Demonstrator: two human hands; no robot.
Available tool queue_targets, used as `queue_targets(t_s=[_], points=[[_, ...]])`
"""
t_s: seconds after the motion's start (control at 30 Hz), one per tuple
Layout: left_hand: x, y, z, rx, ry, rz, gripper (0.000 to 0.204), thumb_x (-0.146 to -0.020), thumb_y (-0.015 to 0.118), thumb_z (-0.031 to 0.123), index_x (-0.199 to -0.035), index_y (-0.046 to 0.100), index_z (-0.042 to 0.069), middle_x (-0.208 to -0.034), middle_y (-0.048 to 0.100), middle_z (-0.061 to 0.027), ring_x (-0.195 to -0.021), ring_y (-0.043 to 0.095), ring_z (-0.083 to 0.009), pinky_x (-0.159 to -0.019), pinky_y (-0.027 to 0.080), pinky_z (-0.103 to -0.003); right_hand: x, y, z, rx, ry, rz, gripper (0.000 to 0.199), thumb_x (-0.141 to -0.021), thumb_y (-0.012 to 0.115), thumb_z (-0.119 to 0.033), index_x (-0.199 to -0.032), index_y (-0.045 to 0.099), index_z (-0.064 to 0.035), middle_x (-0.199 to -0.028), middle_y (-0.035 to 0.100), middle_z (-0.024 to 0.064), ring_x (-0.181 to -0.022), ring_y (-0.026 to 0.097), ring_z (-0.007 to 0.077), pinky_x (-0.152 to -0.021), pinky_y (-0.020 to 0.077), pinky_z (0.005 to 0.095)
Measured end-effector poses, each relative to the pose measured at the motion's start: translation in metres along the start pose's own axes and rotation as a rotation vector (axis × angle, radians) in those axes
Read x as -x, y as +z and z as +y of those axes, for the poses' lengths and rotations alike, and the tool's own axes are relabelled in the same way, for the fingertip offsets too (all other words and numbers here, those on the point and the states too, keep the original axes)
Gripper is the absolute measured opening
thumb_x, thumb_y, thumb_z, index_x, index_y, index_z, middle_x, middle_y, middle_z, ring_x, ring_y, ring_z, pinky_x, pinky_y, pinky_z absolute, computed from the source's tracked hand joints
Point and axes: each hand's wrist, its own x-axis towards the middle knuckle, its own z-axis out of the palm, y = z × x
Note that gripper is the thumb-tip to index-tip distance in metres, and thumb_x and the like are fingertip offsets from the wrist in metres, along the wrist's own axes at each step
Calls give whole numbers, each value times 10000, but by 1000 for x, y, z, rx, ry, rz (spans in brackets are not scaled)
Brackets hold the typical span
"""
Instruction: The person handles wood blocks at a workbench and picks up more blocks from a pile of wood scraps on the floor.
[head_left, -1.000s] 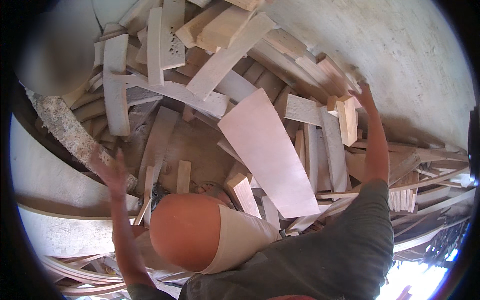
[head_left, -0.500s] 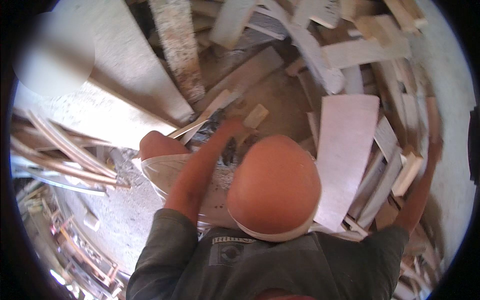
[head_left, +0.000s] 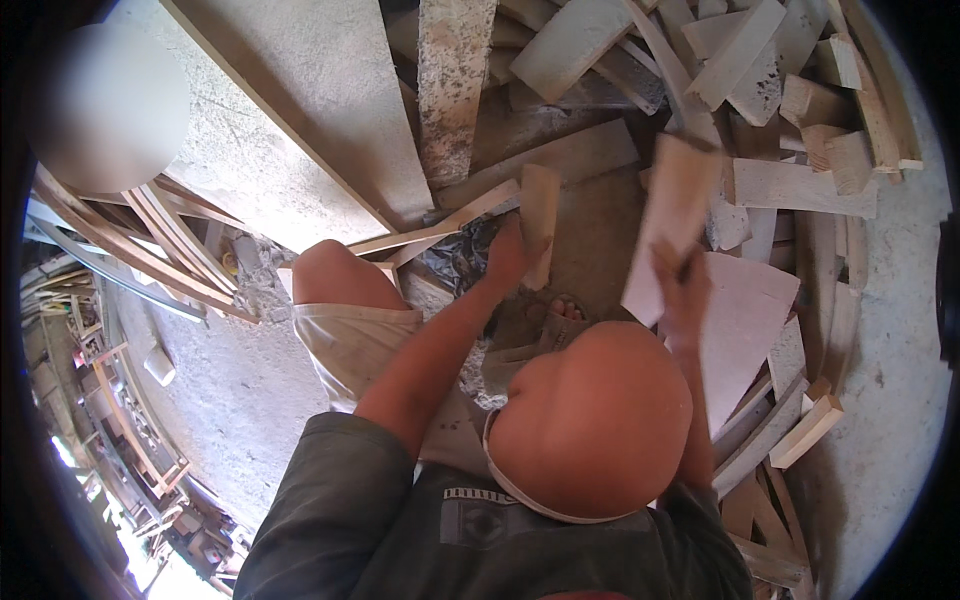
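My left hand [head_left: 507, 258] is closed on the lower part of a narrow wood block [head_left: 540, 205], which stands roughly on end above the floor. Just left of that hand lies a crumpled dark plastic sheet or bag [head_left: 452, 258]. Off to the right, my right hand [head_left: 683, 295] grips the near end of a wider wood board [head_left: 687, 190], tilted up and blurred by motion. Behind this board and hand, a broad pale panel [head_left: 745, 325] leans on the wood pile and is partly covered.
Wood offcuts [head_left: 575, 45] heap up at the far side and right, beside a pale wall [head_left: 890, 330]. Large boards [head_left: 310, 120] lean at far left. Curved strips [head_left: 175, 255] lie left. My sandalled foot [head_left: 562, 308] rests on the floor between my knees.
My right arm has come in from the far right by the wall, now with a wood board in hand. The left hand has raised its wood block more upright. The whole view has shifted.
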Motion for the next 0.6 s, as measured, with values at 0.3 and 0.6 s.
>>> queue_targets(t_s=[0.3,0.6], points=[[-37,29,-4,132,-112,-211,784,-897,695,566,-1312,551,-83,-1223,649,-331,-1199,623,-448,-992,498,-523,-33,186,103,475,-222,-512,367,-963,644,-319,-1191,703,-38,-1075,740,204,-995,720,361,-866,570,504],[-51,14,-7,50,-283,-370,1067,-924,646,657,-1561,252,-102,-1491,480,-318,-1370,501,-446,-1156,373,-470,42,-74,46,445,-233,306,603,-919,662,-240,-1482,496,-104,-1418,533,195,-1353,485,371,-1154,395,484]])
